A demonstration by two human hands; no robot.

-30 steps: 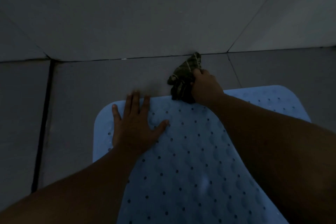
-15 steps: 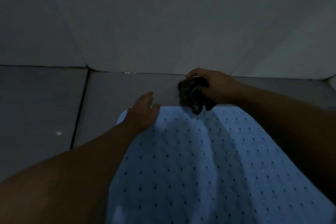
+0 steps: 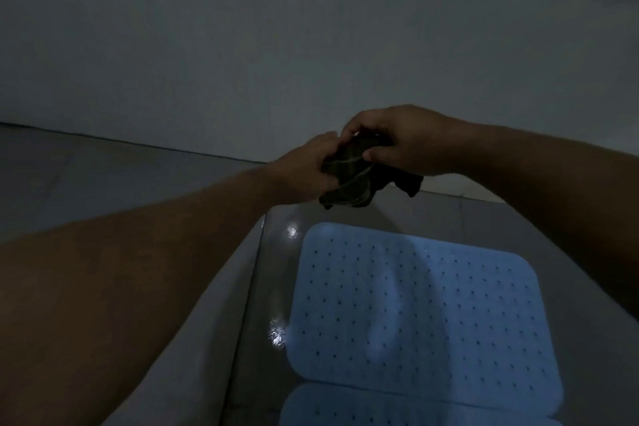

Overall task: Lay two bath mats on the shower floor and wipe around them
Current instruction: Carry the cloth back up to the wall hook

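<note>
Both hands hold one dark cloth (image 3: 349, 173) in the air above the far end of the mats: the left hand (image 3: 304, 171) grips its left side and the right hand (image 3: 401, 142) pinches its top, fingers curled round it. The cloth looks soft, light and limp, so I think it is best bunched in the palm for wiping. Two blue mats, the far mat (image 3: 415, 315) and the near mat (image 3: 397, 408), lie flat on the floor (image 3: 262, 287), edge beside edge; they seem flexible and rubbery.

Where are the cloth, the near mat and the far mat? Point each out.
cloth (image 3: 349, 180), head view, on its bunched middle between both hands.
near mat (image 3: 380, 408), head view, on its top edge.
far mat (image 3: 432, 304), head view, on its dotted middle.
</note>
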